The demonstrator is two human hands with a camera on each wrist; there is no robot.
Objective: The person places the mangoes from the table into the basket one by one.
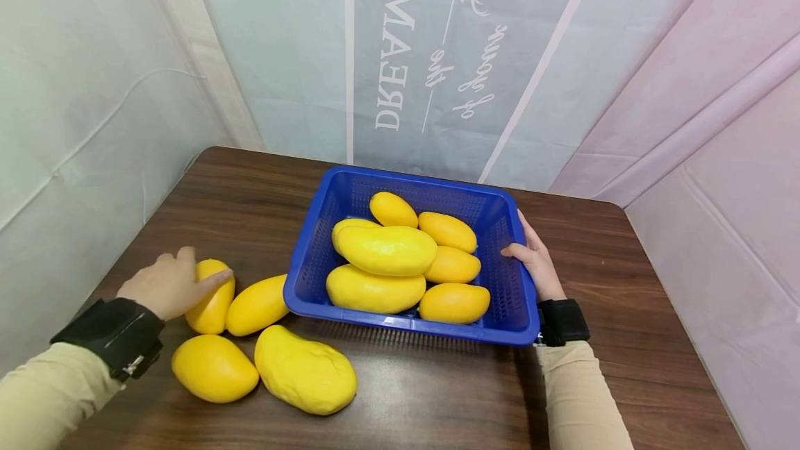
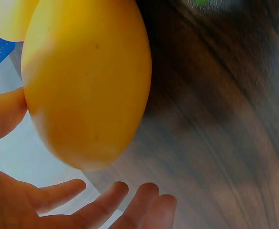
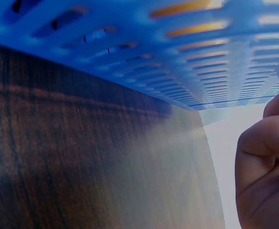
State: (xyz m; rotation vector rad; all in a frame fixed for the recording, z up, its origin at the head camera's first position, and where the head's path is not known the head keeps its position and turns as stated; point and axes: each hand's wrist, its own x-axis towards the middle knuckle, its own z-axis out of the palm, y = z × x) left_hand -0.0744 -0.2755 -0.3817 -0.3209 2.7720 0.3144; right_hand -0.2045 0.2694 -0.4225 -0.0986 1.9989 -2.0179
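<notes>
Mango (image 1: pixel 209 311), one, on the tabletop (image 1: pixel 450 401) left of the basket: the left hand (image 1: pixel 165 287) is reaching over it. In the left wrist view we are seeing what the head view is hiding: the thumb is touching its side, while the four fingers are spreading well apart from the thumb, short of its end, and are not gripping it. That close view is also showing dark specks on its skin.

Basket (image 1: pixel 375 318), blue, one: the right hand (image 1: pixel 539 262) is gripping its right rim, thumb inside. The right wrist view is adding the slotted outer wall, orange showing through, and folded fingers.

Contents, visible only from above in full: we are counting seven yellow fruits (image 1: pixel 387 251), some overlapping.

Loose, near the mango: a second mango (image 1: pixel 256 305), a third mango (image 1: pixel 214 369) and a lumpy yellow fruit (image 1: pixel 306 370).

Backdrop cloth (image 1: pixel 400 148): we are reading white sideways lettering, "DREAMS", "the" and "of your".
</notes>
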